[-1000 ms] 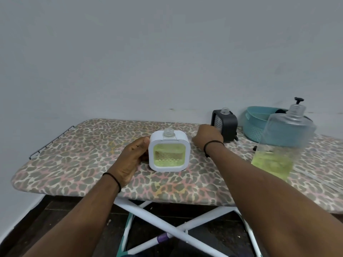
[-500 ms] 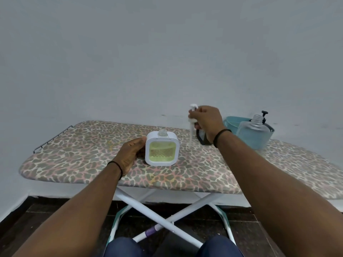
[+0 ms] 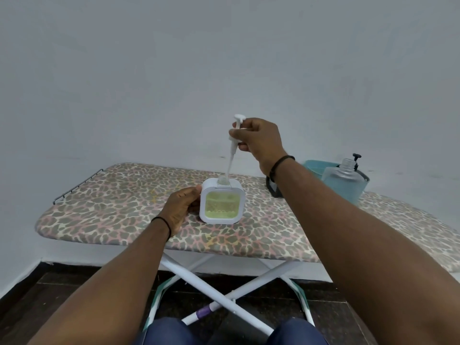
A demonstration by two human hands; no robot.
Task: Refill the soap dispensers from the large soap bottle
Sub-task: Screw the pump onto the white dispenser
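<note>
Right hand [image 3: 258,139] pinches the near-upright pump [image 3: 234,143], tube tip down in the white dispenser [image 3: 221,201] gripped by left hand [image 3: 180,207].

The white dispenser [image 3: 221,201] is smooth, glossy plastic with a clear window; its pump [image 3: 234,143] is matt white plastic. The ironing board [image 3: 112,202] wears leopard-print cloth over white-painted metal legs [image 3: 199,280]. The large bottle [image 3: 344,181] is clear, smooth plastic.

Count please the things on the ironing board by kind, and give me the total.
Soap dispensers: 2, white and black, the black one mostly hidden by the arm
Large soap bottle: 1
Teal basket: 1
Total: 4
</note>
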